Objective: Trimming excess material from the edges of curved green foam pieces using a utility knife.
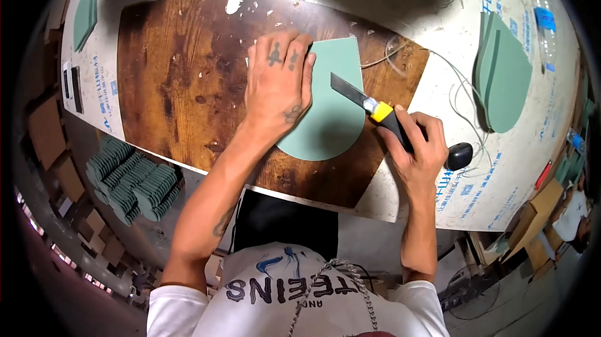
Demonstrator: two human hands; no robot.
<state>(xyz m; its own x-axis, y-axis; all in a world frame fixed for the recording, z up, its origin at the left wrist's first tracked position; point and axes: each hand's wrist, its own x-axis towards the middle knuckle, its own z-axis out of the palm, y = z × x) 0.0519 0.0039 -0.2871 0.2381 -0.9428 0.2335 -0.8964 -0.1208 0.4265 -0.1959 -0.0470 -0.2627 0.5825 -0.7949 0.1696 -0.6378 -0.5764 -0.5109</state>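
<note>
A green rounded sheet piece (pixel 332 130), straight along its far edge, lies flat on the brown wood-grain board (pixel 181 80). My left hand (pixel 280 80) presses down on its left side with fingers bent and close together; the fingertips are hidden. In my right hand (pixel 421 143) is a utility knife (pixel 387 118) with a dark handle and a yellow collar. Its long extended blade points up and left, over the right part of the green piece. Whether the blade touches the sheet, I cannot tell.
A stack of green pieces (pixel 504 77) lies at the right, near a black computer mouse (pixel 459 156), loose thread and a plastic bottle (pixel 546 30). More green pieces (pixel 86 19) lie far left. Below the table's left edge stand several bundled green stacks (pixel 131 180).
</note>
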